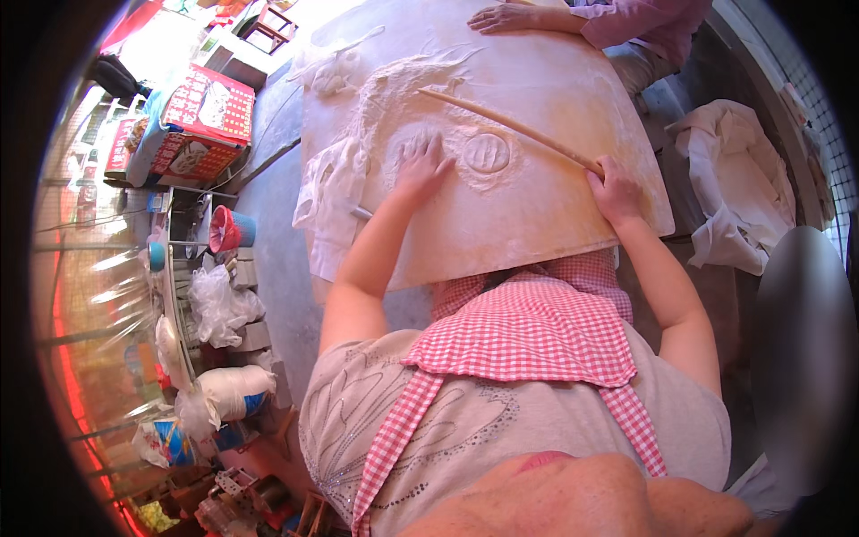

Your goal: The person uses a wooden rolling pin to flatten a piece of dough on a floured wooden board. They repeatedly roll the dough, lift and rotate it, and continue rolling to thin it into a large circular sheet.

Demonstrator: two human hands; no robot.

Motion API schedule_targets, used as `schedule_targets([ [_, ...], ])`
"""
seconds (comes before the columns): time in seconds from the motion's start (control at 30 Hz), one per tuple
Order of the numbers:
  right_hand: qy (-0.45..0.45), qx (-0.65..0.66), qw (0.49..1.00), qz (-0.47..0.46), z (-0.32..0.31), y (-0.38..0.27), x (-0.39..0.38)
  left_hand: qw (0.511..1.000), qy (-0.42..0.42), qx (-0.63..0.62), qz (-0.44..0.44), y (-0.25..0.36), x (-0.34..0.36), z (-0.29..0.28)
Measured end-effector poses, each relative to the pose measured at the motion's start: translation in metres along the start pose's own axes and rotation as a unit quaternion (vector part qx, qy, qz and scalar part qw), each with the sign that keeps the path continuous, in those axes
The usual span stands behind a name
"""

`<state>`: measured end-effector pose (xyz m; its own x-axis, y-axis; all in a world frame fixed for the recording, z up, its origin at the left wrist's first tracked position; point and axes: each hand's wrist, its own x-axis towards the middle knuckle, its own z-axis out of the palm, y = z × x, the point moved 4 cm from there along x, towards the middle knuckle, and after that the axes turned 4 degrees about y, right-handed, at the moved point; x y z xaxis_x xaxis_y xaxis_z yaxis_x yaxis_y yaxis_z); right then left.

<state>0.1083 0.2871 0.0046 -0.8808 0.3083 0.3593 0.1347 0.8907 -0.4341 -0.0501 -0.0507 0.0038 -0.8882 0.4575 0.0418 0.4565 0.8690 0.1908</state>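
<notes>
My left hand [422, 166] lies flat with its fingers stretched out on a floury patch of the board; it may be pressing on dough, but what is beneath it is mostly hidden. Just right of it is a flattened round of dough [487, 153] with finger-like dents in its top. Gripped in my right hand [617, 190] is the near end of a long thin wooden rolling pin [528, 132]. The pin slants away to the far left, past the dough round, across the pale work board [537, 215]. Loose flour [385, 94] is scattered at the board's far left.
A white cloth or bag [331, 192] hangs over the board's left edge. Across the board rests another person's hand [501, 18]. A cloth-lined container [729, 170] stands at right. On the left are a red carton [206, 107], a red-and-blue bucket [233, 229] and plastic bags [222, 304].
</notes>
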Motion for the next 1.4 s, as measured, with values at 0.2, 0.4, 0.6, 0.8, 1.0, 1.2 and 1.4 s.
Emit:
schedule_targets([
  [0.2,-0.019,-0.018,0.999,0.029,-0.008,-0.003,0.000,0.991,0.040,-0.071,0.111,0.091,0.017,0.026],
  [0.4,-0.024,-0.014,0.999,0.035,-0.001,-0.002,-0.001,0.993,0.045,-0.044,0.100,0.090,0.004,0.015],
  [0.6,-0.072,0.002,0.997,-0.005,-0.012,-0.005,0.014,0.991,-0.016,-0.041,0.127,0.134,-0.042,0.017],
  [0.8,-0.115,-0.028,0.980,-0.158,-0.049,0.006,-0.009,0.989,0.068,0.001,0.130,0.074,-0.085,-0.022],
  [1.0,-0.045,-0.101,0.991,-0.069,0.018,0.009,0.049,0.997,0.043,0.028,0.063,0.047,0.009,0.000],
  [1.2,0.014,-0.029,0.969,-0.245,0.012,-0.045,0.012,0.982,0.021,-0.051,0.180,0.074,0.002,0.012],
  [1.4,-0.115,0.008,0.979,-0.167,0.002,-0.040,0.017,0.969,-0.060,-0.081,0.224,0.096,-0.037,0.000],
])
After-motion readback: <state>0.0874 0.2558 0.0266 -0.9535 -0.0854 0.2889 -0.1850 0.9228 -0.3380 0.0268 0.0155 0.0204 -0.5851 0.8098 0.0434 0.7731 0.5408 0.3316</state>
